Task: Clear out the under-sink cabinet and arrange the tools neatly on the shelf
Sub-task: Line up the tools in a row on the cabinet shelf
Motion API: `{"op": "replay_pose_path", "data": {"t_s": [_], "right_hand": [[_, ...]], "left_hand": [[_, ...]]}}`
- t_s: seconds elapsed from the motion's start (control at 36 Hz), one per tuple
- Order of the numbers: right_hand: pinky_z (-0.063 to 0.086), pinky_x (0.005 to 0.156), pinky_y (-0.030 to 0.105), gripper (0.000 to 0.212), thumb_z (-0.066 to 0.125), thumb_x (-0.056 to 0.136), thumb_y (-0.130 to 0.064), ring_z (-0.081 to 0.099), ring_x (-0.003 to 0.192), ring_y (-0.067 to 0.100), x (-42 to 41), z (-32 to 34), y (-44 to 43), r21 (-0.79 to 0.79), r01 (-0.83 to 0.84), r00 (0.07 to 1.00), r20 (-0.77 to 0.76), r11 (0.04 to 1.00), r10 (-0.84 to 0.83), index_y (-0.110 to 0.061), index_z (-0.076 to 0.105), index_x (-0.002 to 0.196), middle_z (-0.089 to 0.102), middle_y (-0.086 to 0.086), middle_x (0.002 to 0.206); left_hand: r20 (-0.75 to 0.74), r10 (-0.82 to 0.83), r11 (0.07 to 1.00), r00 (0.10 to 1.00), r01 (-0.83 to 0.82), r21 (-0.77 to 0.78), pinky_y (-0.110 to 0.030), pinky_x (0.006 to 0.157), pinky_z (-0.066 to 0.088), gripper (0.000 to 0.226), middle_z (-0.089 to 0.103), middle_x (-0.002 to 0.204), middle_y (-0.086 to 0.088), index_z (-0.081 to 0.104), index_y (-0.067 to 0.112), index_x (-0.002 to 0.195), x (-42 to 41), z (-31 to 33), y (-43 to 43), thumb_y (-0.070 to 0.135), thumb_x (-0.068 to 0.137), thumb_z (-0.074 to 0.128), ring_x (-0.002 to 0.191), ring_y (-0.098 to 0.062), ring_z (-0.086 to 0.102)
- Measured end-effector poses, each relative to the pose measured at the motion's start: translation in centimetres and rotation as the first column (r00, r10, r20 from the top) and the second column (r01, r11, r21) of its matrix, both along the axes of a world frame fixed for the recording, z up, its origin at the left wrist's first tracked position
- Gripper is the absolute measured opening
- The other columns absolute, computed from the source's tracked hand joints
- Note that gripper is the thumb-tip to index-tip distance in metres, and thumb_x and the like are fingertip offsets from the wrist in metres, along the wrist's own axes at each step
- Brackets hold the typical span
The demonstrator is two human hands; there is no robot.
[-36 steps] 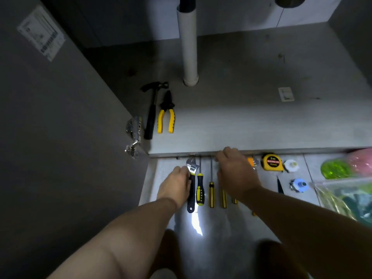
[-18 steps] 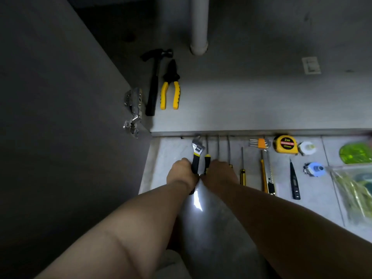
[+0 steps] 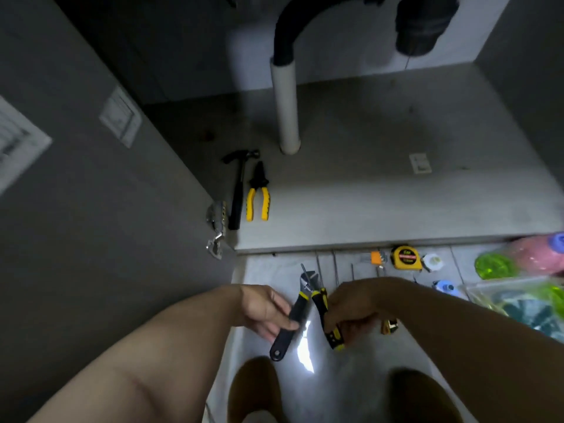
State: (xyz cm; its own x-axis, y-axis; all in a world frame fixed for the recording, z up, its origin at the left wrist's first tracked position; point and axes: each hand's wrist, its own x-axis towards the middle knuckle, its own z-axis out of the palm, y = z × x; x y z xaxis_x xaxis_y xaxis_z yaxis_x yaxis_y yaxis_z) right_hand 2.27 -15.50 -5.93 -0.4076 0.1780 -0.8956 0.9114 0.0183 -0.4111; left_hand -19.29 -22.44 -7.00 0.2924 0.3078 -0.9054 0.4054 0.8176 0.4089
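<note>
My left hand [image 3: 266,309] grips an adjustable wrench [image 3: 293,312] by its black handle, lifted above the floor tiles. My right hand [image 3: 355,303] holds a black-and-yellow screwdriver [image 3: 326,319], its shaft crossing the wrench's jaw. Inside the cabinet, a black hammer [image 3: 238,186] and yellow-handled pliers [image 3: 258,193] lie side by side at the left of the cabinet floor [image 3: 381,190]. Other screwdrivers [image 3: 335,267], an orange hex key set [image 3: 377,258], a yellow tape measure [image 3: 406,257] and a tape roll [image 3: 433,261] lie on the floor by the cabinet's front edge.
A white drain pipe [image 3: 287,111] stands in the middle of the cabinet. The open cabinet door [image 3: 91,193] with its hinge [image 3: 217,227] is on the left. Plastic bags and green and pink items [image 3: 525,279] lie at the right. My knees are below.
Both hands have lifted off the floor row, the left with the wrench and the right with a screwdriver. The view has tilted upward toward the cabinet.
</note>
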Motion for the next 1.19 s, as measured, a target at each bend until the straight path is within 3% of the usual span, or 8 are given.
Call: {"op": "replay_pose_path", "data": {"t_s": [0.17, 0.33, 0.42, 0.53, 0.69, 0.86, 1.0, 1.19], "right_hand": [[0.03, 0.042, 0.02, 0.021, 0.066, 0.091, -0.031, 0.052, 0.058, 0.016, 2.1, 4.9, 3.2, -0.027, 0.2, 0.971, -0.124, 0.979, -0.202, -0.011, 0.062, 0.092, 0.069, 0.015, 0.082], [0.036, 0.042, 0.018, 0.019, 0.07, 0.088, -0.024, 0.05, 0.041, 0.01, 2.1, 4.0, 5.9, 0.208, 0.57, 0.799, -0.367, 0.795, -0.477, -0.016, 0.054, 0.081, 0.06, 0.001, 0.056], [0.038, 0.043, 0.02, 0.026, 0.071, 0.086, -0.023, 0.049, 0.043, 0.014, 1.3, 2.5, 7.2, 0.274, 0.661, 0.738, -0.406, 0.698, -0.539, -0.017, 0.048, 0.075, 0.055, 0.005, 0.059], [0.046, 0.044, 0.023, 0.022, 0.071, 0.085, -0.024, 0.061, 0.049, 0.016, 0.4, 0.7, 9.0, 0.382, 0.691, 0.721, -0.433, 0.613, -0.541, -0.015, 0.052, 0.077, 0.063, 0.006, 0.071], [0.062, 0.072, 0.047, 0.023, 0.074, 0.081, -0.028, 0.072, 0.074, 0.031, -1.0, -1.9, 10.2, 0.445, 0.726, 0.686, -0.429, 0.524, -0.587, -0.016, 0.055, 0.076, 0.071, 0.014, 0.083], [0.056, 0.069, 0.036, 0.026, 0.072, 0.083, -0.03, 0.064, 0.076, 0.023, -1.7, -3.7, 10.1, 0.518, 0.704, 0.702, -0.411, 0.485, -0.581, -0.02, 0.05, 0.075, 0.067, 0.006, 0.084], [0.045, 0.067, 0.031, 0.028, 0.07, 0.086, -0.029, 0.059, 0.077, 0.024, -2.1, -4.5, 9.9, 0.517, 0.725, 0.68, -0.428, 0.456, -0.596, -0.02, 0.046, 0.074, 0.059, 0.0, 0.074], [0.044, 0.066, 0.034, 0.026, 0.069, 0.087, -0.032, 0.058, 0.078, 0.025, -2.1, -5.2, 9.3, 0.548, 0.723, 0.678, -0.442, 0.421, -0.588, -0.016, 0.049, 0.082, 0.061, 0.004, 0.081]], "left_hand": [[0.05, 0.206, 0.939, 0.977, -0.212, 0.271, -0.024, 0.075, 0.061, 0.016, 0.074, 0.098, -0.01, 0.067, 0.01, 0.109, 1.7, 2.9, 2.8, 0.014, 0.093, 0.072, 0.081, -0.015, 0.072], [-0.03, 0.523, 0.684, 0.852, -0.398, 0.611, -0.025, 0.053, 0.053, 0.013, 0.062, 0.06, 0.005, 0.063, 0.009, 0.085, 2.2, 2.2, 7.3, 0.014, 0.094, 0.072, 0.055, -0.01, 0.058], [-0.101, 0.627, 0.61, 0.772, -0.406, 0.68, -0.035, 0.067, 0.059, 0.024, 0.061, 0.058, 0.006, 0.061, 0.016, 0.072, 1.4, 0.2, 10.2, 0.013, 0.091, 0.075, 0.067, -0.02, 0.061], [-0.16, 0.693, 0.571, 0.703, -0.4, 0.717, -0.059, 0.088, 0.057, 0.018, 0.071, 0.092, -0.025, 0.066, -0.002, 0.085, -0.2, -2.1, 13.5, 0.012, 0.088, 0.078, 0.092, -0.039, 0.071], [-0.477, 0.623, 0.632, 0.62, -0.04, 0.774, -0.025, 0.066, 0.042, 0.029, 0.073, 0.08, -0.01, 0.068, 0.014, 0.07, -1.1, -2.3, 15.4, 0.036, 0.084, 0.08, 0.077, -0.025, 0.066], [-0.584, 0.537, 0.603, 0.608, 0.207, 0.77, -0.033, 0.087, 0.049, 0.024, 0.071, 0.106, -0.014, 0.07, 0.011, 0.104, -0.5, -2.4, 14.9, 0.028, 0.088, 0.074, 0.107, -0.033, 0.063], [-0.618, 0.436, 0.53, 0.655, 0.368, 0.764, -0.03, 0.109, 0.038, 0.052, 0.052, 0.131, -0.013, 0.057, 0.016, 0.135, 0.9, -2.5, 12.8, 0.016, 0.086, 0.074, 0.127, -0.03, 0.046], [-0.766, 0.28, 0.461, 0.579, 0.619, 0.636, -0.036, 0.097, 0.048, 0.031, 0.044, 0.14, -0.013, 0.058, 0.008, 0.119, 1.1, -2.4, 11.1, -0.004, 0.091, 0.053, 0.126, -0.031, 0.044]]}}
